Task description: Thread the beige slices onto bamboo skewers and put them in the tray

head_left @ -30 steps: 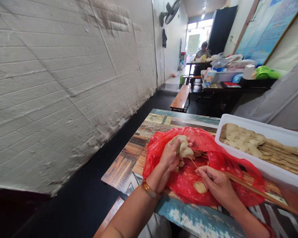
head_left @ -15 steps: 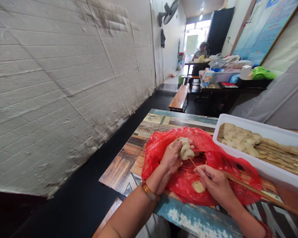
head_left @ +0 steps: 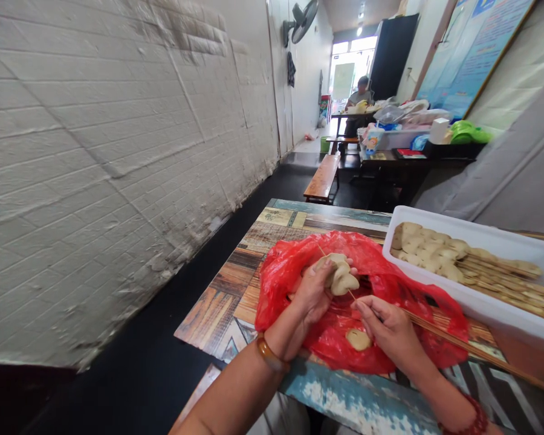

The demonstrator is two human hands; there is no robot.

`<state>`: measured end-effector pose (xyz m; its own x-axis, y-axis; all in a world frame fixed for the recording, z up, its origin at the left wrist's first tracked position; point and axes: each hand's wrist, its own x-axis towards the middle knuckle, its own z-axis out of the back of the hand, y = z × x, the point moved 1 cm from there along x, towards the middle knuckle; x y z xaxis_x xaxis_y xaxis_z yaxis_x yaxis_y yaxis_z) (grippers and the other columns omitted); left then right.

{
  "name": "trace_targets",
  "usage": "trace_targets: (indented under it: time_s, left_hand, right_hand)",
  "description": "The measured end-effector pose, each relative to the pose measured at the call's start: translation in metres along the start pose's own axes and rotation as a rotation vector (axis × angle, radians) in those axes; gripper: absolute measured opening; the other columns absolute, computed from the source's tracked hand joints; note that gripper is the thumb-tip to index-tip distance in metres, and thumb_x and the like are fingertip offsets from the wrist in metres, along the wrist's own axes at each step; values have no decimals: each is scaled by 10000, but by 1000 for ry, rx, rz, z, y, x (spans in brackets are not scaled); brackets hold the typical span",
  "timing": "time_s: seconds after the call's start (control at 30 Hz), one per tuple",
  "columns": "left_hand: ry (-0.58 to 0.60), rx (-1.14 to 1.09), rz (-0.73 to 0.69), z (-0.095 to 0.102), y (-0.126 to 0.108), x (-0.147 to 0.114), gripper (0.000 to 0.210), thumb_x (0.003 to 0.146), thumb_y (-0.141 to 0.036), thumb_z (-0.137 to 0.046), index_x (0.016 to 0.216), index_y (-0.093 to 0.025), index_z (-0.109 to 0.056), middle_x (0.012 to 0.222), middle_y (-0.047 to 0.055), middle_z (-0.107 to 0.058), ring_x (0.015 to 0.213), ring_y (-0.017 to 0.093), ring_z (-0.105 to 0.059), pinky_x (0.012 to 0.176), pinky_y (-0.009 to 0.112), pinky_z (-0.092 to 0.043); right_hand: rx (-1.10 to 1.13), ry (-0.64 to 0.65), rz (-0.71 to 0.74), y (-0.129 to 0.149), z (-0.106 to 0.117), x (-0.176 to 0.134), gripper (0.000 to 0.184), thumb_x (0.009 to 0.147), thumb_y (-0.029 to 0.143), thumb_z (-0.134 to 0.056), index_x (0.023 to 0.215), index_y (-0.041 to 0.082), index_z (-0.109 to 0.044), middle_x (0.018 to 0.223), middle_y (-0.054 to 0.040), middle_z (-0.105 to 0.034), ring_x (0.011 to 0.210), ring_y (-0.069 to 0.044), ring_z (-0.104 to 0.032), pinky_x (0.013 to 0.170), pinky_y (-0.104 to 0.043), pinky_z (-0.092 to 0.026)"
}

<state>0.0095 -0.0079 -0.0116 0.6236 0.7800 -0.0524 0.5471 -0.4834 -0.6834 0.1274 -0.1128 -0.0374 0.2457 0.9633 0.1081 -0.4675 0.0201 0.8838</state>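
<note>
My left hand [head_left: 316, 291] is closed round a few pale, round, flat food slices [head_left: 343, 281] above the red plastic bag. A thin wooden skewer [head_left: 352, 295] runs through these slices, and its far end sticks out beyond them at the upper left. Pinched at the near end of that skewer are the fingers of my right hand [head_left: 387, 323], just below the slices. One loose slice [head_left: 358, 339] lies on the red plastic bag [head_left: 278, 284], left of my right hand. Some of the bag's contents are hidden by my hands and the folds.
A white plastic tub [head_left: 494, 232] of skewered slices [head_left: 435, 248] stands at the right. Several bare skewers [head_left: 480, 350] lie across the bag and the patterned table [head_left: 217, 290]. Beyond are a wooden bench [head_left: 323, 178], a cluttered table [head_left: 385, 158] and a seated person [head_left: 360, 96].
My right hand has come closer to the slices, and less skewer shows between them. The skewer's far end sticks out further. The view has shifted slightly.
</note>
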Motion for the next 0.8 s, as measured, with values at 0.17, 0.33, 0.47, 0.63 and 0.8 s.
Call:
trace_targets:
  time_s: [0.17, 0.33, 0.47, 0.63, 0.8]
  left_hand:
    - [18, 18, 72, -1, 1, -4, 363, 747, -313, -699, 1062, -138, -650, 1006, 119, -680, 852, 220, -645, 777, 343, -517]
    - [-38, 118, 130, 3, 7, -3, 361, 656, -252, -773, 971, -101, -681, 895, 116, -700, 743, 187, -645, 732, 304, -504]
    - [-111, 120, 36, 3, 8, 1, 471, 585, -256, -817, 1014, -120, -682, 950, 102, -705, 799, 194, -657, 801, 315, -495]
    - [-135, 158, -41, 0, 10, 1, 503, 581, -244, -819, 1052, -141, -679, 991, 91, -704, 807, 193, -659, 785, 314, -506]
    - [-160, 225, -103, -3, 12, 0, 443, 605, -226, -801, 1026, -149, -686, 967, 76, -707, 796, 182, -653, 757, 298, -510]
  right_hand:
    - [142, -22, -44, -2, 0, 1, 322, 906, 455, -431, 838, 183, -589, 480, 70, -448, 422, -104, -417, 459, -222, -352]
    - [118, -38, -9, -2, 0, 3, 319, 915, 436, -425, 824, 181, -593, 475, 67, -457, 417, -105, -435, 466, -223, -366]
    - [-40, -93, 77, -1, -1, 5, 315, 914, 395, -430, 783, 179, -618, 479, 47, -497, 449, -120, -500, 508, -232, -398]
    - [-177, -175, 167, -1, -4, 6, 291, 914, 348, -436, 778, 179, -630, 551, 16, -588, 511, -134, -565, 561, -237, -426]
    - [-188, -189, 186, -1, -7, 7, 290, 919, 336, -431, 780, 179, -631, 579, 9, -615, 522, -133, -583, 557, -230, -432]
